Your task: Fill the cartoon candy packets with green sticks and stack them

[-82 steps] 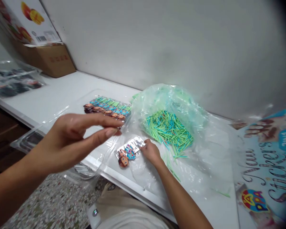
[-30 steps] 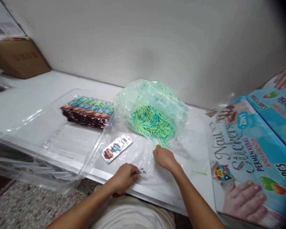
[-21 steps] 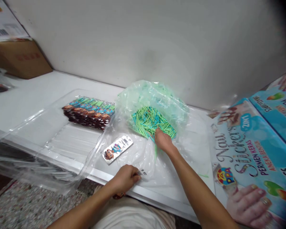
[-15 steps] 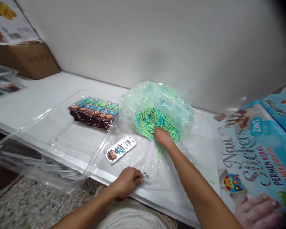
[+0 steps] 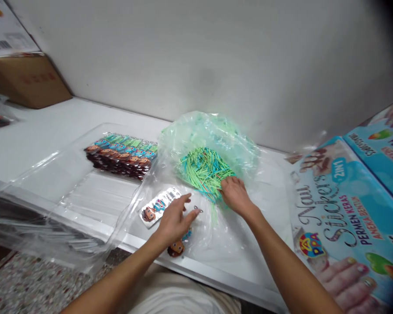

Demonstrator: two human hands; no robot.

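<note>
My left hand (image 5: 174,220) hovers low over the table with thumb and fingers apart. Below it, partly covered, lies a small packet with a cartoon figure (image 5: 176,248), and its clear end shows dark print near my thumb. Beside my fingers on the left are silver packets (image 5: 150,213) with the same figure and a barcode. My right hand (image 5: 236,195) is at the right front edge of a heap of thin green and blue sticks (image 5: 205,172), fingers curled together; whether any sticks are in them is hidden. The heap rests in the mouth of a clear plastic bag (image 5: 209,124).
On the left a clear plastic tray (image 5: 65,183) overhangs the table's front edge, with rows of filled packets (image 5: 121,155) inside. Blue printed boxes (image 5: 347,209) stand at the right. A brown carton (image 5: 29,83) is at the back left, against the wall (image 5: 190,52).
My left hand has let go of the packet's end and moved up, fingers spreading; the packet now lies on the table. My right hand has shifted right along the heap's edge.
</note>
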